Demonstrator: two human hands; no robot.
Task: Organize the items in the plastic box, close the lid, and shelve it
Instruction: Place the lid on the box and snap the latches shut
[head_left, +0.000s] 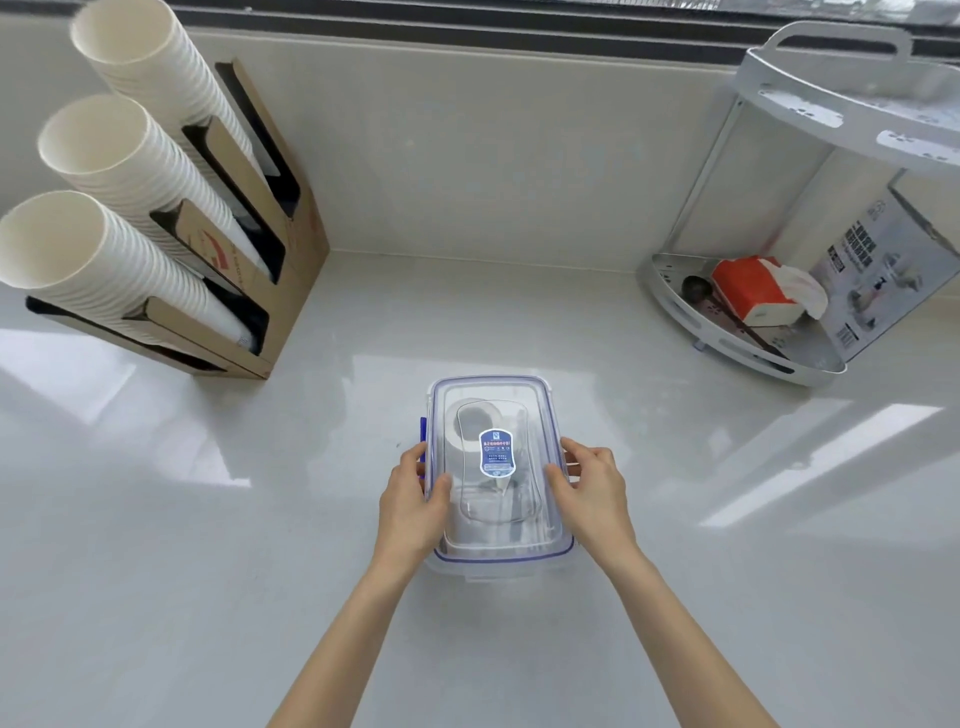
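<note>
You are holding one clear box (496, 545) with two hands; it is sitting on the counter (156, 571) in front of you, with its lid (540, 415) on top; your left hand (413, 501) is gripping its left side, your right hand (592, 488) its right side, thumbs on the lid; three cup stacks (130, 171) are leaning at the left; one rack (753, 332) is standing at the right, holding one red tissue pack (750, 291).
</note>
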